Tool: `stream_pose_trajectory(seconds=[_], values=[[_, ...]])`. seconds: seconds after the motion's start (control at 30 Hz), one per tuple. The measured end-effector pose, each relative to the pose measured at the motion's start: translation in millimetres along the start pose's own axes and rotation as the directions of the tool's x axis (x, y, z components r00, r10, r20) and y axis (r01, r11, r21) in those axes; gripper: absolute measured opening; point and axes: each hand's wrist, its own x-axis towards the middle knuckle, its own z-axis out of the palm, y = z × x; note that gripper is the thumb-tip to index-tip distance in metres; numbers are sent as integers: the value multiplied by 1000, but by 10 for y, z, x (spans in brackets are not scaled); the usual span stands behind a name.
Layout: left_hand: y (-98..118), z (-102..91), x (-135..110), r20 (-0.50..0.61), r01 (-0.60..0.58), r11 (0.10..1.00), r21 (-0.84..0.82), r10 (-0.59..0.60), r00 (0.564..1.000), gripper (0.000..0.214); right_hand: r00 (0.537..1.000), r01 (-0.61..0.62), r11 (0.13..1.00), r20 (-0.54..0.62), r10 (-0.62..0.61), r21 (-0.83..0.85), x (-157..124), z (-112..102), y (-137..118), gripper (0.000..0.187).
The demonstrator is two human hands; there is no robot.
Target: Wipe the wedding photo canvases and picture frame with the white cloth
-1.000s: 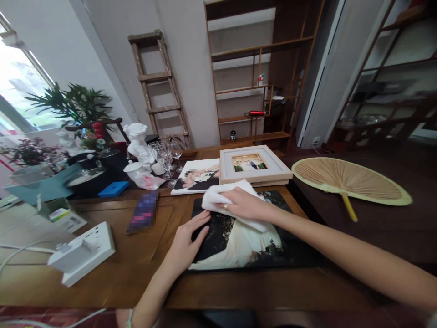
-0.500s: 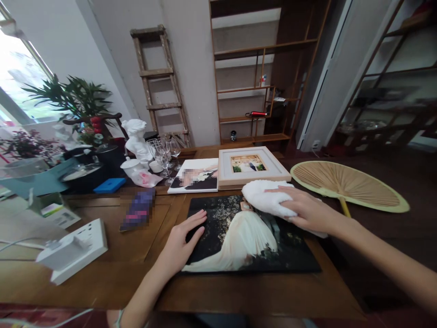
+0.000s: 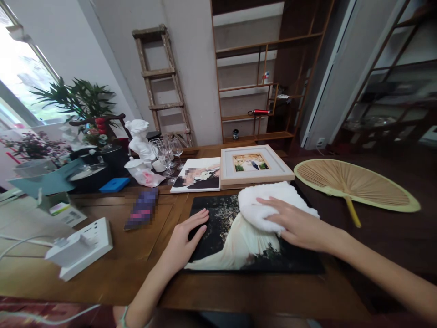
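Observation:
A large dark photo print showing a white gown lies flat on the wooden table in front of me. My left hand rests flat on its left edge, fingers stretched out. My right hand presses a white cloth down on the print's upper right part, fingers spread over the cloth.
A framed photo and an unframed print lie just behind. A straw fan lies to the right. A white power strip, a phone, wine glasses, a white bust and plants stand to the left.
My right hand has swept the cloth from the print's upper left to its right side, then slightly back toward the middle. My left hand has stayed on the left edge.

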Motion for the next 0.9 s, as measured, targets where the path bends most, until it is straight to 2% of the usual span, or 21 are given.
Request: stream_pose_trajectory(seconds=[0.1, 0.17, 0.23, 0.3, 0.37, 0.47, 0.57, 0.6, 0.67, 0.77, 0.83, 0.9], values=[[8, 4, 3, -1, 10, 1000, 6, -10, 1000, 28, 992, 112, 994, 53, -112, -3, -185, 14, -391, 54], [7, 7, 5, 2, 14, 1000, 11, -14, 1000, 28, 977, 196, 980, 79, -199, 35, -271, 29, -624, 44], [0, 10, 7, 7, 13, 1000, 15, -14, 1000, 29, 961, 256, 963, 83, -263, 86, -310, 38, -764, 34], [-8, 10, 5, 12, 14, 1000, 15, -14, 1000, 29, 958, 270, 955, 67, -279, 119, -304, 35, -780, 35], [-13, 7, -1, 12, 16, 1000, 6, -16, 1000, 29, 973, 223, 966, 36, -229, 132, -253, 26, -688, 44], [-11, -5, -11, -31, 26, 999, -33, -27, 999, 29, 998, 59, 990, 7, -61, 131, -56, 40, -470, 52], [-12, -26, -6, -150, 113, 972, -208, -145, 978, 34, 996, -69, 991, -42, 74, 111, 326, 108, -346, 47], [-14, -34, 2, -180, 160, 933, -321, -226, 957, 36, 993, -82, 991, -73, 90, 110, 484, 137, -349, 45], [-20, -55, 22, -184, 235, 784, -574, -403, 897, 41, 989, -71, 991, -122, 84, 111, 805, 191, -421, 42], [-16, -107, 52, -97, 265, 523, -810, -566, 819, 45, 993, -8, 994, -120, 21, 108, 1152, 248, -645, 41], [-3, -155, 66, -19, 281, 399, -873, -603, 797, 46, 992, 92, 992, -96, -84, 83, 1206, 277, -826, 41], [9, -204, 76, 58, 299, 293, -908, -620, 782, 45, 975, 212, 976, -75, -208, 46, 1110, 316, -1000, 37]])
